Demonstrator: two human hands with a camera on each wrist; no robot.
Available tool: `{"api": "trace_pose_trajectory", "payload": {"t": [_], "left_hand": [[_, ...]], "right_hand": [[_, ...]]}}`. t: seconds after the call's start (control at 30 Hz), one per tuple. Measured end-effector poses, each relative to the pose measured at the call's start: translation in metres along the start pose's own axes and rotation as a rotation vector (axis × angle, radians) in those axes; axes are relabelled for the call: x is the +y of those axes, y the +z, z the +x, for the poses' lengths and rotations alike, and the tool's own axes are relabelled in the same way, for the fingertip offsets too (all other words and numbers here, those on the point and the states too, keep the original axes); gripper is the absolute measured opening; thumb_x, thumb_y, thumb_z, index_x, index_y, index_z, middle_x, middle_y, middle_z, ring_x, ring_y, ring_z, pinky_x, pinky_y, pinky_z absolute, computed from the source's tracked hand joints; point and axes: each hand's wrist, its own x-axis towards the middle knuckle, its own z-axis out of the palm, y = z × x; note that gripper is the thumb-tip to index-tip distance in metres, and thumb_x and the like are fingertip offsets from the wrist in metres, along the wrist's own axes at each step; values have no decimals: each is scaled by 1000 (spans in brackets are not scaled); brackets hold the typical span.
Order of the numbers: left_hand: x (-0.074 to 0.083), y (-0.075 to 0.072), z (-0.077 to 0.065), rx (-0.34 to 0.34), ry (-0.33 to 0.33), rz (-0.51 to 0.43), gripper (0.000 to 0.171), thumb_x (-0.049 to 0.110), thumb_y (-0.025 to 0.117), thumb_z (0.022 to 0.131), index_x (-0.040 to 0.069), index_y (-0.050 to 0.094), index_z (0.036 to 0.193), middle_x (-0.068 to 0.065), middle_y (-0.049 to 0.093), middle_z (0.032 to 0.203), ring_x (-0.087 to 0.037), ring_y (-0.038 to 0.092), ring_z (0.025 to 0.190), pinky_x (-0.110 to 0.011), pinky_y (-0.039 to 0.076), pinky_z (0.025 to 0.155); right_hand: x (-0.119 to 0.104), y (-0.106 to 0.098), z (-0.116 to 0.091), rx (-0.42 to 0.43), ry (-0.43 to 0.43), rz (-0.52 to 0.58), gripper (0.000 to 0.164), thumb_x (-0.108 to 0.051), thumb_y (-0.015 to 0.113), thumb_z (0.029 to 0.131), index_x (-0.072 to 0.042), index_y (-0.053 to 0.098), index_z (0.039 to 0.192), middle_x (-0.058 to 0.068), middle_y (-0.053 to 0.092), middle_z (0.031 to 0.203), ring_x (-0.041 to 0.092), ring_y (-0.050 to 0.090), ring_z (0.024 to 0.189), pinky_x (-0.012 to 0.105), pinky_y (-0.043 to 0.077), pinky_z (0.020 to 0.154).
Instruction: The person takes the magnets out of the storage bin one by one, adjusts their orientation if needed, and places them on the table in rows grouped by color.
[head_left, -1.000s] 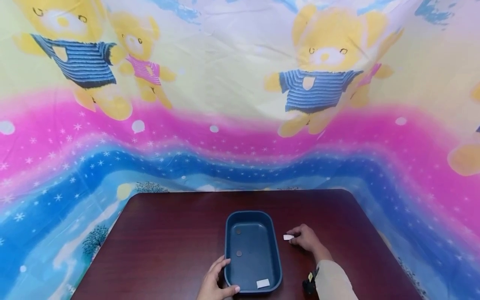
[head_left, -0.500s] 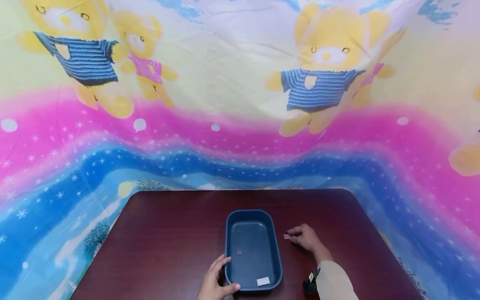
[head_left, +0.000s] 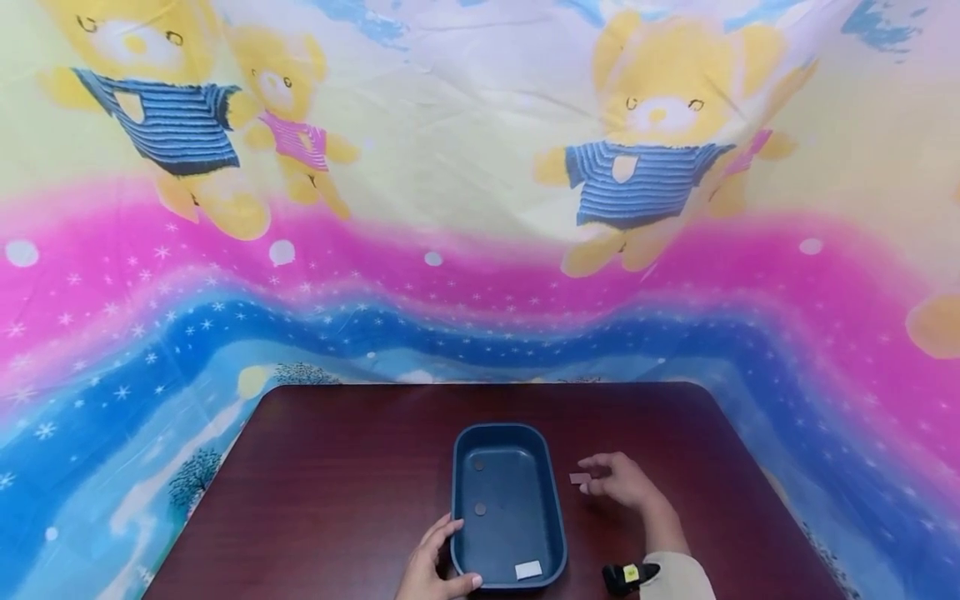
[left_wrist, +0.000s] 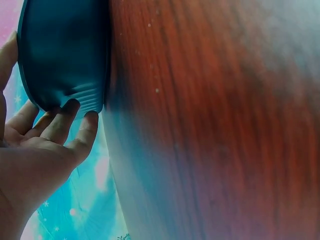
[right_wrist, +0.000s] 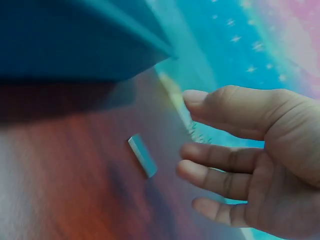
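Observation:
A deep blue-grey rectangular tray [head_left: 508,500] stands on the table, and my left hand [head_left: 433,560] grips its near left corner. The thumb sits at the near rim while the fingers lie along the left side; the left wrist view shows those fingers [left_wrist: 62,125] against the tray's outer wall. To the right of the tray, a small flat rectangular tile [right_wrist: 143,156] lies on the table. My right hand [head_left: 618,482] is beside it with fingers spread and holds nothing. Inside the tray are a white rectangular piece [head_left: 528,570] and two small round brownish discs [head_left: 480,508].
The dark red wooden table [head_left: 345,483] extends on both sides of the tray. Behind it hangs a cloth [head_left: 450,200] printed with teddy bears. A black device with a yellow label [head_left: 630,577] is worn at my right wrist.
My right fingers, which pinched the tile, have let go and spread, leaving it on the table. The tile's upper face looked white before and now looks pinkish. My left hand stays on the tray.

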Motion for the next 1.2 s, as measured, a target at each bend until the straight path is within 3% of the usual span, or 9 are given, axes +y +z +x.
{"api": "trace_pose_trajectory", "payload": {"t": [0.17,0.37,0.53,0.67,0.83,1.2], "left_hand": [[0,0,0,8,-8,3,71,16,83,69,-7,49,128,-31,34,137,-41,48,111,-25,45,82],[0,1,-1,8,-14,-1,71,17,83,70,-6,49,128,-31,34,137,-41,46,112,-26,44,83],[0,0,0,3,-24,-10,70,15,82,70,-7,48,128,-33,33,136,-42,46,113,-33,45,84],[0,0,0,3,-16,-12,70,15,82,70,-7,48,128,-34,32,136,-42,46,112,-37,45,84],[1,0,0,2,-32,5,70,16,82,70,-6,49,128,-34,32,136,-44,44,114,-39,45,85],[2,1,0,-7,-50,-16,70,16,82,71,-5,49,129,-35,30,136,-44,44,115,-43,45,85]], "right_hand": [[-14,0,-4,-71,-25,28,41,-6,69,81,9,58,118,21,63,107,27,63,96,46,47,82],[-32,3,-9,-94,-53,-6,38,-8,72,79,5,62,113,21,63,105,36,58,99,42,50,76],[-45,6,-11,-103,-96,-42,35,-10,72,79,3,64,110,16,64,101,31,58,92,39,49,72],[-53,11,-11,-149,-108,21,34,-8,72,78,4,65,109,17,64,100,26,61,84,39,50,70],[-60,23,-8,-211,-105,85,33,-7,75,76,0,67,107,22,62,106,25,62,86,38,51,71],[-78,53,2,-304,-90,18,30,-3,76,70,-7,71,100,5,67,92,22,61,84,36,51,70]]}}
